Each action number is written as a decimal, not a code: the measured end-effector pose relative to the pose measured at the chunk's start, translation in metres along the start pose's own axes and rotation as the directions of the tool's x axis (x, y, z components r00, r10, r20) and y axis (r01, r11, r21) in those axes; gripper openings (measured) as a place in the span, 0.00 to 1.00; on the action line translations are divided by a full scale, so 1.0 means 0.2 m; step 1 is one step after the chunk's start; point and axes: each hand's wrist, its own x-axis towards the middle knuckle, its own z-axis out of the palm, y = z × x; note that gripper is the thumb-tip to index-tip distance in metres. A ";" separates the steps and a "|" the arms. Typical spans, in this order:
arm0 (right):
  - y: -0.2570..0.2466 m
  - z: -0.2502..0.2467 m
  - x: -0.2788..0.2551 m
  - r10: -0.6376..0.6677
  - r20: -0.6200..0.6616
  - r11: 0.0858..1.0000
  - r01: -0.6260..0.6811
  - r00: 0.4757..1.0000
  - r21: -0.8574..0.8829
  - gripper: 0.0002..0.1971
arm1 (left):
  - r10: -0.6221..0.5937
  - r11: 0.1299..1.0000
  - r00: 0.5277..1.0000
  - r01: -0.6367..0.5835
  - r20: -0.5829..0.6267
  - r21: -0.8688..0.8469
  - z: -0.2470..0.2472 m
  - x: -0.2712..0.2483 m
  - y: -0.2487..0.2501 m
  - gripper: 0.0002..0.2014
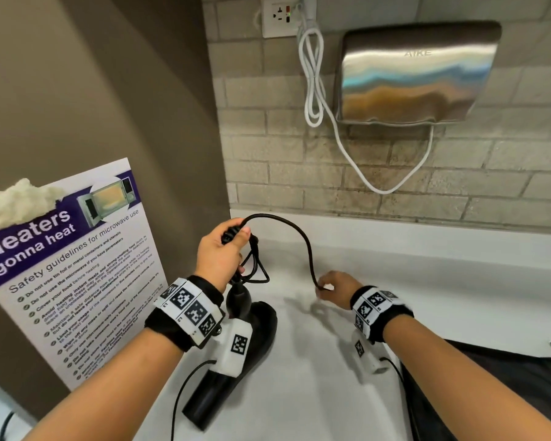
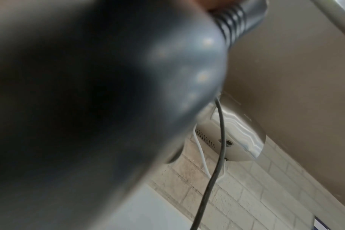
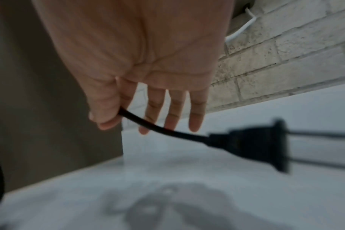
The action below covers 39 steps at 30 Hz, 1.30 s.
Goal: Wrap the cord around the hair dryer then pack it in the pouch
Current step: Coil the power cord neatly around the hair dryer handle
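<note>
A black hair dryer (image 1: 233,354) rests nozzle-down on the white counter (image 1: 379,249), its blurred body (image 2: 89,101) filling the left wrist view. My left hand (image 1: 223,253) grips the upper end of its handle with several loops of the black cord (image 1: 303,240) bunched under the fingers. The cord arcs right and down to my right hand (image 1: 334,288), which pinches it between thumb and forefinger near the plug (image 3: 252,144); the other fingers (image 3: 195,115) are straight. The plug hangs free just above the counter. A black pouch (image 1: 506,386) lies at the lower right, under my right forearm.
A steel hand dryer (image 1: 417,71) with a white cable (image 1: 315,74) hangs on the brick wall, plugged into an outlet (image 1: 280,17). A microwave safety poster (image 1: 74,265) leans on the brown wall at left.
</note>
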 end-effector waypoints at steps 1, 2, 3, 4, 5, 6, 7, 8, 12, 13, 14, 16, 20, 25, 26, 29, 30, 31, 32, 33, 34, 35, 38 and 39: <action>0.02 0.02 0.01 0.044 0.037 0.990 -0.038 0.998 -0.138 0.08 | -0.005 1.000 1.000 0.005 -0.008 -0.017 -0.01 0.00 0.00 0.08; 0.04 0.04 0.01 0.095 0.083 0.961 -0.070 0.992 -0.267 0.10 | -0.006 1.000 1.000 0.006 -0.014 -0.024 -0.01 0.01 0.00 0.08; 0.06 0.05 0.01 0.147 0.118 0.934 -0.098 0.982 -0.343 0.10 | -0.006 1.000 1.000 0.006 -0.016 -0.024 -0.02 0.01 0.00 0.09; 0.08 0.06 0.01 0.193 0.133 0.920 -0.132 0.972 -0.368 0.09 | -0.007 1.000 1.000 0.007 -0.016 -0.020 -0.03 0.02 0.00 0.09; 0.10 0.06 0.02 0.234 0.133 0.912 -0.169 0.963 -0.374 0.09 | -0.008 1.000 1.000 0.008 -0.014 -0.015 -0.03 0.02 0.00 0.09; 0.11 0.06 0.02 0.264 0.112 0.909 -0.209 0.958 -0.360 0.11 | -0.009 1.000 1.000 0.009 -0.012 -0.011 -0.03 0.02 -0.01 0.09; 0.12 0.06 0.03 0.280 0.080 0.914 -0.240 0.957 -0.329 0.12 | -0.010 1.000 1.000 0.010 -0.011 -0.013 -0.03 0.02 -0.01 0.09; 0.13 0.04 0.03 0.287 0.057 0.923 -0.260 0.956 -0.284 0.11 | -0.013 1.000 1.000 0.013 -0.008 -0.021 -0.02 0.01 -0.01 0.09; 0.03 -0.03 0.02 0.207 -0.049 0.977 -0.209 0.977 -0.052 0.13 | -0.023 0.998 1.000 0.023 0.007 -0.062 0.00 0.00 0.00 0.07; -0.01 -0.05 0.02 0.176 -0.064 0.984 -0.175 0.982 0.025 0.11 | -0.021 0.998 1.000 0.022 0.012 -0.064 0.00 0.00 0.00 0.07; -0.05 -0.07 0.01 0.147 -0.065 0.983 -0.138 0.987 0.122 0.08 | -0.019 0.998 1.000 0.020 0.015 -0.060 0.01 0.00 0.00 0.07; -0.15 -0.11 -0.01 0.072 -0.074 0.955 -0.047 0.995 0.293 0.10 | -0.013 0.999 1.000 0.014 0.016 -0.049 0.01 0.00 -0.01 0.07; -0.31 -0.18 -0.08 -0.151 -0.222 0.860 0.239 0.963 0.451 0.17 | 0.015 1.000 1.000 -0.015 0.012 -0.005 0.02 0.00 -0.01 0.07; -0.42 -0.20 -0.14 -0.240 -0.392 0.638 0.448 0.888 0.626 0.20 | 0.069 0.996 0.997 -0.067 -0.033 0.064 0.03 -0.01 0.00 0.07; -0.43 -0.20 -0.14 -0.237 -0.432 0.662 0.470 0.870 0.584 0.20 | 0.059 0.996 0.998 -0.057 -0.032 0.064 0.03 -0.01 0.00 0.07; -0.43 -0.22 -0.15 -0.279 -0.513 0.691 0.541 0.812 0.480 0.20 | 0.029 0.998 0.999 -0.028 -0.021 0.056 0.03 -0.01 -0.01 0.07; -0.43 -0.22 -0.15 -0.300 -0.531 0.691 0.564 0.793 0.452 0.18 | 0.029 0.998 0.999 -0.028 -0.019 0.055 0.03 -0.01 -0.01 0.07; -0.42 -0.22 -0.15 -0.319 -0.550 0.694 0.586 0.771 0.418 0.15 | 0.032 0.998 0.999 -0.031 -0.019 0.055 0.03 0.00 -0.01 0.07; -0.42 -0.23 -0.15 -0.334 -0.573 0.699 0.604 0.749 0.382 0.13 | 0.037 0.998 0.999 -0.036 -0.021 0.057 0.03 0.00 -0.02 0.09; -0.40 -0.24 -0.15 -0.343 -0.596 0.702 0.620 0.726 0.352 0.11 | 0.040 0.998 0.999 -0.038 -0.030 0.058 0.03 0.01 -0.02 0.10; -0.38 -0.25 -0.14 -0.342 -0.618 0.698 0.632 0.708 0.337 0.11 | 0.038 0.998 0.998 -0.036 -0.043 0.053 0.03 0.02 -0.02 0.12; -0.36 -0.26 -0.13 -0.330 -0.636 0.691 0.638 0.697 0.341 0.13 | 0.032 0.999 0.998 -0.030 -0.052 0.040 0.02 0.02 -0.03 0.12; -0.33 -0.27 -0.13 -0.296 -0.609 0.637 0.627 0.736 0.447 0.15 | 0.027 1.000 0.999 -0.026 -0.047 0.009 0.01 0.04 -0.04 0.09; -0.34 -0.27 -0.14 -0.301 -0.581 0.622 0.618 0.756 0.481 0.14 | 0.035 0.999 0.998 -0.034 -0.047 0.014 0.01 0.04 -0.05 0.08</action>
